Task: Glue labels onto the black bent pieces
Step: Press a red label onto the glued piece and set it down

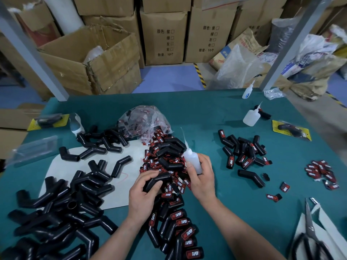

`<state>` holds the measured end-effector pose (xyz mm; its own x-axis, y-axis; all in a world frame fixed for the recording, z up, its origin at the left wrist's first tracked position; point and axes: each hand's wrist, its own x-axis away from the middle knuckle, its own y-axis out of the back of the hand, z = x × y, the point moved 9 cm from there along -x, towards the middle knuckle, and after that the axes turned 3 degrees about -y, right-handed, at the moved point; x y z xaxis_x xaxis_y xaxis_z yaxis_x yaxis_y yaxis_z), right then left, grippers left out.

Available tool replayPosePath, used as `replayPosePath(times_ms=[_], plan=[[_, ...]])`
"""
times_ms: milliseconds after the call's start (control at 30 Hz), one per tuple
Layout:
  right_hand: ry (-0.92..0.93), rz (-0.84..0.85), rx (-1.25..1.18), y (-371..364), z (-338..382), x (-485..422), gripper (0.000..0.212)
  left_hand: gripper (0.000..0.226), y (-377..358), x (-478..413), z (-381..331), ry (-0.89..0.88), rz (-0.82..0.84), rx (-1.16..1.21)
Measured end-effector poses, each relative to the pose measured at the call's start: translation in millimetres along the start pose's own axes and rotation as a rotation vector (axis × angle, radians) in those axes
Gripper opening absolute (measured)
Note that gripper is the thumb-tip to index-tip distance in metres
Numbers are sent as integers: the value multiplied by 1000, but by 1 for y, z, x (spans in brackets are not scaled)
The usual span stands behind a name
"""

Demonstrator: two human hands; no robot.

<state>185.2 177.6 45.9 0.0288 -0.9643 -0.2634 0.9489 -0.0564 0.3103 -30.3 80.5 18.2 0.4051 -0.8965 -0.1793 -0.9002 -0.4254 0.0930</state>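
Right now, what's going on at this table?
A person is gluing labels on. The left hand grips a black bent piece, no label showing, over the label heap; the right hand holds a glue bottle, nozzle up. Labelled pieces lie nearest the person, bare pieces to the left.

**Green worktable, labelling station: contents**

- Left hand (144, 192): grips one black bent piece (157, 180) over the label heap (159, 145).
- Right hand (201, 177): holds a clear glue bottle (193, 160), nozzle pointing up.
- Unlabelled pieces (56, 212): large pile at left, partly on a white sheet (124, 192).
- Labelled pieces (178, 228): cluster between the forearms; a second group (244, 151) at right.
- Spare bottles (250, 117): far right of the table (206, 109).
- Scissors (309, 231): near right corner.
- Cardboard boxes (163, 34): stacked behind.
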Motion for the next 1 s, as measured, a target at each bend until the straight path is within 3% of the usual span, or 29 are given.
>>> replayPosePath(times_ms=[133,267,400,500,700,1000], plan=[[-248,-31,-269,8,-20,-6,39,35,5,-1,7,63,-21,-11],[-522,-68,-741,3,-44,-13,33,38,11,-2,13,186,-79,85],[-600,8,-998,-4,-47,-15,42,34,9,-1,13,186,-72,88],[-629,39,-967,-7,-47,-11,44,43,11,-3,13,187,-85,58],[-535,-22,-856,-4,-42,-9,43,34,11,0,11,247,-103,116],[-473,48,-686,-7,-41,-6,19,40,7,1,4,216,-78,95]])
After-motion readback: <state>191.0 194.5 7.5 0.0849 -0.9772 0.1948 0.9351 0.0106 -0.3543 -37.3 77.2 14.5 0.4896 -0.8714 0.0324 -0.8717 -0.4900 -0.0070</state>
